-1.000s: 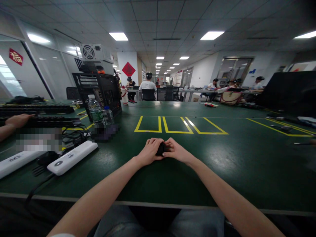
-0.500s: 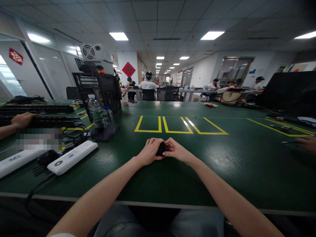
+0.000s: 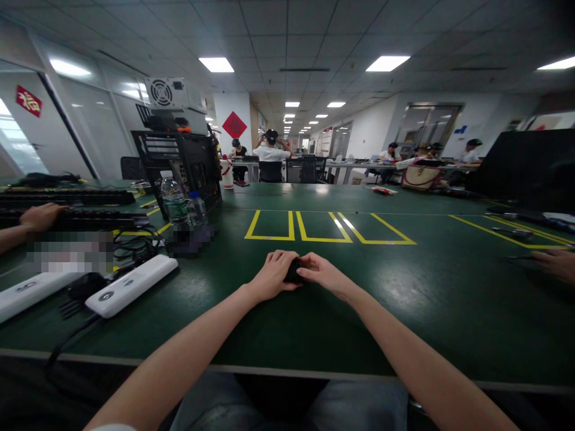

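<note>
Grasping a small black object (image 3: 293,273) in the left hand (image 3: 272,276), between thumb and curled fingers. Touching its right side with the right hand (image 3: 321,273); cannot tell whether gripping too. Partly hidden between both hands, nearer than the yellow tape outlines (image 3: 269,238) on the table (image 3: 359,341).

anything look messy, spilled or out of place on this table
No spill shows. Black cables lie tangled beside a white power strip on the left, which looks untidy. The small black object is too covered by fingers to judge.
</note>
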`<action>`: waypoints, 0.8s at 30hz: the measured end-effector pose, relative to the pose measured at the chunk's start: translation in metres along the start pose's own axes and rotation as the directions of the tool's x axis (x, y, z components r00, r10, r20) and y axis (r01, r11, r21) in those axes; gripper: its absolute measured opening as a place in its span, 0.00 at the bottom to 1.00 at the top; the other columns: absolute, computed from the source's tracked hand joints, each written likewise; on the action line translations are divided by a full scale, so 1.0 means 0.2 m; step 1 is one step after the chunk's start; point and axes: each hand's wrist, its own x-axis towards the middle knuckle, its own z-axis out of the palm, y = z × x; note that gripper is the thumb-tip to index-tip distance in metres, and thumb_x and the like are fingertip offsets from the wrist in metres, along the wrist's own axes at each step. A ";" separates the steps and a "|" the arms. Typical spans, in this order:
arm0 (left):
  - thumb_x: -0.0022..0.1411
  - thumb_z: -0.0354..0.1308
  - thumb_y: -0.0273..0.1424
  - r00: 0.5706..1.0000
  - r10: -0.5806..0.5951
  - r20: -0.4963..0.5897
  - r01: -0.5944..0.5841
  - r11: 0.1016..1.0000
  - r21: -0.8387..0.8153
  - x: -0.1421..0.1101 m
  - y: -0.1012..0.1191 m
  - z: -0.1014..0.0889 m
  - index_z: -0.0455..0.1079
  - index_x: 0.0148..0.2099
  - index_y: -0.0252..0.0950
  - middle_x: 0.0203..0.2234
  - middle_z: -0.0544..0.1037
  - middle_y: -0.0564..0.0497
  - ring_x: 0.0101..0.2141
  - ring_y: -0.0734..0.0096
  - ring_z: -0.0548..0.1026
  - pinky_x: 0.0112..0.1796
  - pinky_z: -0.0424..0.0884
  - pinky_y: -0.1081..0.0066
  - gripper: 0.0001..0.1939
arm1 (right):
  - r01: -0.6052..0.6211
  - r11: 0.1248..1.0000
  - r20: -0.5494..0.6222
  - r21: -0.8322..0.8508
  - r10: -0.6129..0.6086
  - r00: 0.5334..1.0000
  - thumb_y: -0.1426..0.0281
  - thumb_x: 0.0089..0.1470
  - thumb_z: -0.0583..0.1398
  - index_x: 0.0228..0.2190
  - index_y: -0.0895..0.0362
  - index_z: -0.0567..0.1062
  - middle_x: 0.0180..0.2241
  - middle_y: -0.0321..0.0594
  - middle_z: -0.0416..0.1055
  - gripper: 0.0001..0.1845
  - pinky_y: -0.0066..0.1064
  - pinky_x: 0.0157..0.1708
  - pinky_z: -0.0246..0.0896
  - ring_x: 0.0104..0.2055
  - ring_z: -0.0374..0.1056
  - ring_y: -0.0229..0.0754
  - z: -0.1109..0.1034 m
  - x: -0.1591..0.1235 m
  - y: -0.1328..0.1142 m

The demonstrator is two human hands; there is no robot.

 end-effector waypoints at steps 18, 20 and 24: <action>0.46 0.60 0.34 1.000 0.010 -0.002 -0.010 1.000 0.011 0.00 0.00 0.00 0.52 0.49 0.41 0.43 0.63 0.49 0.44 0.60 0.59 0.43 0.56 0.61 0.29 | -0.032 0.999 -0.008 -0.024 0.032 0.999 0.65 0.41 0.60 0.33 0.56 0.63 0.37 0.39 0.63 0.16 0.40 0.41 0.61 0.41 0.63 0.42 0.01 -0.01 -0.01; 0.47 0.60 0.34 1.000 0.010 0.001 -0.010 1.000 0.012 0.00 0.00 -0.01 0.52 0.49 0.41 0.43 0.63 0.49 0.44 0.60 0.59 0.43 0.56 0.60 0.28 | 0.014 0.999 0.023 -0.032 -0.014 1.000 0.67 0.39 0.62 0.32 0.56 0.62 0.36 0.37 0.63 0.18 0.40 0.41 0.60 0.40 0.63 0.41 0.01 -0.01 -0.01; 0.47 0.59 0.34 1.000 0.014 -0.004 -0.014 1.000 0.007 0.00 0.00 0.00 0.52 0.49 0.40 0.43 0.63 0.49 0.44 0.61 0.59 0.43 0.55 0.61 0.28 | 0.029 0.999 0.032 -0.046 -0.027 0.999 0.67 0.38 0.63 0.32 0.55 0.60 0.36 0.36 0.63 0.19 0.39 0.40 0.61 0.40 0.63 0.41 0.01 -0.03 -0.02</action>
